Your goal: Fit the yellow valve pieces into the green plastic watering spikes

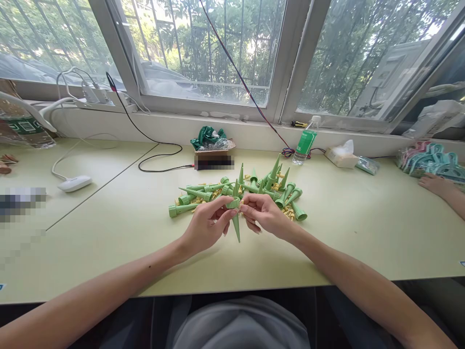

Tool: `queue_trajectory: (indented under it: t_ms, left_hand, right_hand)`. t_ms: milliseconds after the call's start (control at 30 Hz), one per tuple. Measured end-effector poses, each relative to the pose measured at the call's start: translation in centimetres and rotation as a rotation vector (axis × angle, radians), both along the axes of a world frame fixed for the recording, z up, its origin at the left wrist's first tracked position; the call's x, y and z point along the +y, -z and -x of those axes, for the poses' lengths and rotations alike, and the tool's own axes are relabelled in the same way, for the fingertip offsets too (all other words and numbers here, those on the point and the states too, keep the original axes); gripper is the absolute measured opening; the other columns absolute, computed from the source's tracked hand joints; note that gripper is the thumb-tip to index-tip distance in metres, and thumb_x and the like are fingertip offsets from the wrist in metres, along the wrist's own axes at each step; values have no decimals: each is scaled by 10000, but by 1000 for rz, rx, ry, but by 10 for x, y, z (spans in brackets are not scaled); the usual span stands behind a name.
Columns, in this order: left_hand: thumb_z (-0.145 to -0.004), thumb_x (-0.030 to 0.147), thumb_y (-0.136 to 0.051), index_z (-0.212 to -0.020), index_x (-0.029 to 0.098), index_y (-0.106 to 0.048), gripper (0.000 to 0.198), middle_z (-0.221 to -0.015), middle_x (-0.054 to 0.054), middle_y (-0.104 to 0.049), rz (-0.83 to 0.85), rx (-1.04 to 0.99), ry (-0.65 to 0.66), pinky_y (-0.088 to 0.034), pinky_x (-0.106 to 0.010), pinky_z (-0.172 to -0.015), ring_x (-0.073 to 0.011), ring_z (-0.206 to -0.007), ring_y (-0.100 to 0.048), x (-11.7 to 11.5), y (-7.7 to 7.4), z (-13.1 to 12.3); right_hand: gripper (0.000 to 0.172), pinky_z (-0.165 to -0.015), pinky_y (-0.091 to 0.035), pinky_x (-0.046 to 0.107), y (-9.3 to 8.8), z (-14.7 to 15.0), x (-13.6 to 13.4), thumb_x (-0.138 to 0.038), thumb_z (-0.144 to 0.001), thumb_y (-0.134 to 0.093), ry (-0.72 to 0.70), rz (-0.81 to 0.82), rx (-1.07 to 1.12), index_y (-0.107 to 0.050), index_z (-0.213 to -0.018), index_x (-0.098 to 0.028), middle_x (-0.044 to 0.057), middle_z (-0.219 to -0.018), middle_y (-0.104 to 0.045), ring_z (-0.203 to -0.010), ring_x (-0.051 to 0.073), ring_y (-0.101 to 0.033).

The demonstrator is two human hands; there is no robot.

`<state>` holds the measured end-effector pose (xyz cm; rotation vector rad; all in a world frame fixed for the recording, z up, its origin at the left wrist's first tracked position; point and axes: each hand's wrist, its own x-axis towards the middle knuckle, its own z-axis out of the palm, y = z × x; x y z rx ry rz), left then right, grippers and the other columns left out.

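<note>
My left hand [205, 225] is closed around the wide collar of a green plastic watering spike [236, 229], whose tip points down above the table. Close against that collar, my right hand [268, 216] pinches a small yellow part, mostly covered by the fingertips. Just behind both hands lies a loose pile of more green spikes [198, 194]. Small yellow plastic pieces [289, 212] are scattered among them.
The pale table [152, 261] ends close to my body. Toward the window stand a small box with green plastic wrapping [210, 139], a water bottle [305, 140] and a tissue pack [341, 157]. Another person's hand [438, 185] touches pink and teal plastic items [436, 160] at right.
</note>
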<state>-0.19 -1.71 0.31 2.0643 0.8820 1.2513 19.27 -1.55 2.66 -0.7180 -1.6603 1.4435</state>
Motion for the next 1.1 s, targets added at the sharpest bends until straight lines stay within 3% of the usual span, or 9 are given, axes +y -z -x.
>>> queue_trajectory:
  t_ms: [300,767,900,1100]
  left_hand:
    - [-970,262,-557,-1047,197,-590,106,-502,80,-525,-18,-2,8,-399,-192,-436,-63,-398,-472,1,1,1]
    - [-929,400,-640,-963,200,-557,220,-582,81,-497,381,-229,203,-366,-204,-380,-68,-351,-504,-1,-11,-2]
    - [-882,427,-698,-993,208,-554,285,-538,91,-505,598,-326,241,-339,-185,-364,-60,-347,-465,2,-12,-2]
    - [-753,371,-837,-934,195,-557,377,-482,102,-445,1001,-514,289,-271,-124,-337,-30,-364,-372,9,-14,-1]
  right_hand:
    - [365,-366,-311,203,-1,-3,2,-466,-902,-679,-66,76,43,-521,-762,-168,-103,-525,-437,-353,54,-450]
    - [385,-380,-314,209,3,0,-3,-490,-951,-589,46,-104,-61,-450,-732,-205,-95,-507,-415,-356,73,-442]
    - [349,-435,-328,229,7,0,-2,-450,-987,-521,128,-236,-201,-441,-739,-217,-79,-505,-415,-396,89,-416]
    - [358,-553,-301,247,16,-4,7,-374,-1006,-455,259,-678,-408,-391,-690,-218,-51,-572,-362,-517,108,-312]
